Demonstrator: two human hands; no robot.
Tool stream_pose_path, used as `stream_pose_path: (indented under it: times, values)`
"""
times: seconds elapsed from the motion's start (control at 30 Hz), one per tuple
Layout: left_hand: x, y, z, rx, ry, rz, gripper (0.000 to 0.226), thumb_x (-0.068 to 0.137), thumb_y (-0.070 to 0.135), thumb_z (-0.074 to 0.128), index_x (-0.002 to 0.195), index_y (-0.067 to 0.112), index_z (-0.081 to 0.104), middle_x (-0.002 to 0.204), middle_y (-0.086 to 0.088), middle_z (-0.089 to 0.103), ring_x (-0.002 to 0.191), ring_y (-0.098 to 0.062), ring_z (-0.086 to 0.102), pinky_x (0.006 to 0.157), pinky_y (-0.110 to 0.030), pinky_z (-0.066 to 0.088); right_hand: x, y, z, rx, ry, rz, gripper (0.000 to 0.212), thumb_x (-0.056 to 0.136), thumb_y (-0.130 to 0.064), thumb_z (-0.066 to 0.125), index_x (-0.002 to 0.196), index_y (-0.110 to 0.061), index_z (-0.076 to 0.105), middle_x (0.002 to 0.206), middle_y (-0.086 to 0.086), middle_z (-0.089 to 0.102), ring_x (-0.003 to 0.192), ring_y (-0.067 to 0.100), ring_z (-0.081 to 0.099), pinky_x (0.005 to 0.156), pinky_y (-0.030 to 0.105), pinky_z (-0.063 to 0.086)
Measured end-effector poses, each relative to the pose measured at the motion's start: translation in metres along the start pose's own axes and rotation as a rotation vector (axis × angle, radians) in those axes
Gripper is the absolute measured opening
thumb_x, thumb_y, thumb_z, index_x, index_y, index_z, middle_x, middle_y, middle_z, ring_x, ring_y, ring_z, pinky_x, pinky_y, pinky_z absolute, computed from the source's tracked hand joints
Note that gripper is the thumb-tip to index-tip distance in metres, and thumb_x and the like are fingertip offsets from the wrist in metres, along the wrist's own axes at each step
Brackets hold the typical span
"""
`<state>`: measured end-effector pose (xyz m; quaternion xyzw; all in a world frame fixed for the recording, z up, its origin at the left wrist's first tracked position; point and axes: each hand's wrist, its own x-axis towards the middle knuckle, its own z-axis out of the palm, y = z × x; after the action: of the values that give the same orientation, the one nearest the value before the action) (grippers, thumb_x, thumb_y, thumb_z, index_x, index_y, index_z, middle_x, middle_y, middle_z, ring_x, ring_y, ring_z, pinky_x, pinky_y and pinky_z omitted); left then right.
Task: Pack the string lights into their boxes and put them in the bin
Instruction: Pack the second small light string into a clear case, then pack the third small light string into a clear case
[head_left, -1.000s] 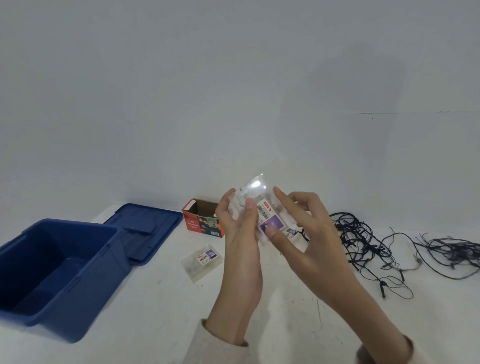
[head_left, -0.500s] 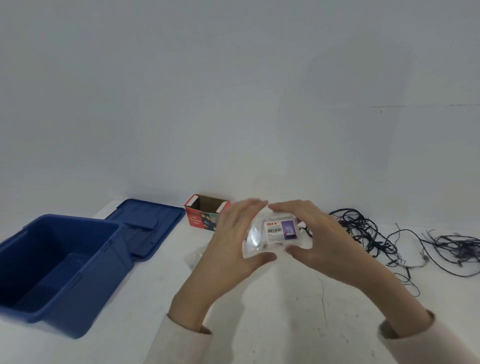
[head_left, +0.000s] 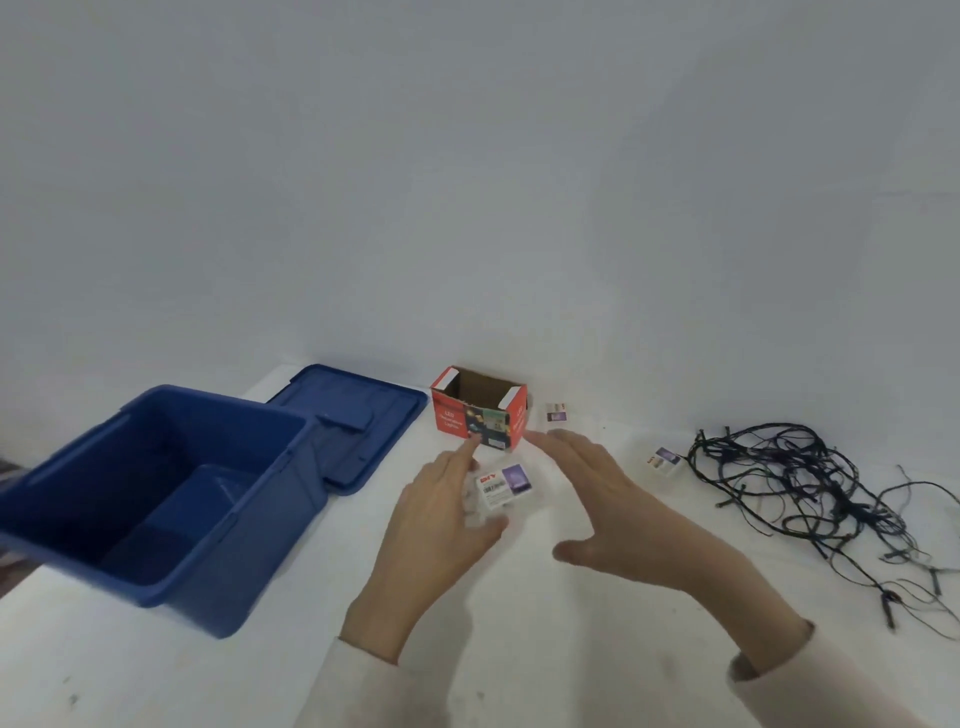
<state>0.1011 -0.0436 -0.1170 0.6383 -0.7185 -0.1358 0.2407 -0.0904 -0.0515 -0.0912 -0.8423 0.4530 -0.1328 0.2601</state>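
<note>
Holding a clear labelled packet (head_left: 503, 486) in the left hand (head_left: 441, 512), right hand (head_left: 613, 499) spread wide, blue bin (head_left: 171, 499) and red box (head_left: 480, 408) open.

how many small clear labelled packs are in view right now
3. One at the left hand, one right of the red carton, one beside the black string lights. Others may be hidden by the hands.

Blue bin (head_left: 156, 499), blue lid (head_left: 358, 421); red box (head_left: 480, 421); black string lights (head_left: 795, 478).
</note>
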Motion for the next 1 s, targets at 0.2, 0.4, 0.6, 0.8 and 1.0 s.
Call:
stream_pose_path:
  times: [0.2, 0.4, 0.6, 0.8, 1.0]
  values:
    - [0.038, -0.077, 0.007, -0.089, 0.01, -0.301, 0.077, 0.08, 0.03, 0.066, 0.145, 0.024, 0.024, 0.13, 0.0, 0.045, 0.12, -0.018, 0.044, 0.097, -0.032, 0.04, 0.029, 0.001, 0.016, 0.042, -0.039, 0.142, 0.077, 0.089, -0.03, 0.062, 0.147, -0.035, 0.012, 0.153, -0.01, 0.017, 0.14, 0.012, 0.018, 0.115, 0.035, 0.023]
    - [0.056, -0.102, 0.026, -0.045, -0.015, -0.43, 0.061, 0.084, 0.034, 0.059, 0.139, 0.022, 0.037, 0.132, -0.001, 0.045, 0.123, -0.022, 0.037, 0.1, -0.037, 0.034, 0.045, 0.011, 0.027, 0.055, -0.052, 0.223, 0.064, 0.092, -0.032, 0.058, 0.145, -0.035, 0.022, 0.151, -0.01, 0.024, 0.136, 0.011, 0.026, 0.114, 0.031, 0.026]
    - [0.061, -0.109, 0.028, 0.017, -0.087, -0.384, 0.062, 0.084, 0.04, 0.062, 0.138, 0.022, 0.04, 0.132, -0.002, 0.041, 0.124, -0.023, 0.035, 0.101, -0.037, 0.033, 0.05, 0.017, 0.027, 0.05, -0.046, 0.263, 0.054, 0.093, -0.032, 0.057, 0.141, -0.034, 0.033, 0.147, -0.008, 0.032, 0.133, 0.011, 0.031, 0.112, 0.029, 0.028]
    - [0.063, -0.104, 0.017, 0.051, -0.213, -0.347, 0.068, 0.089, 0.022, 0.056, 0.147, 0.018, 0.021, 0.149, -0.006, 0.027, 0.138, -0.028, 0.016, 0.11, -0.039, 0.025, 0.039, 0.023, 0.02, 0.054, -0.014, 0.245, 0.046, 0.093, -0.032, 0.055, 0.137, -0.035, 0.041, 0.14, -0.011, 0.039, 0.11, 0.004, 0.036, 0.101, 0.023, 0.032]
    - [0.052, -0.032, 0.01, -0.016, -0.03, -0.139, 0.05, 0.09, 0.017, 0.052, 0.139, 0.019, 0.04, 0.147, -0.003, 0.036, 0.135, -0.023, 0.026, 0.108, -0.032, 0.025, 0.01, 0.031, 0.001, 0.084, -0.005, 0.248, 0.036, 0.091, -0.032, 0.058, 0.127, -0.034, 0.051, 0.118, -0.01, 0.05, 0.108, 0.007, 0.047, 0.097, 0.026, 0.04]
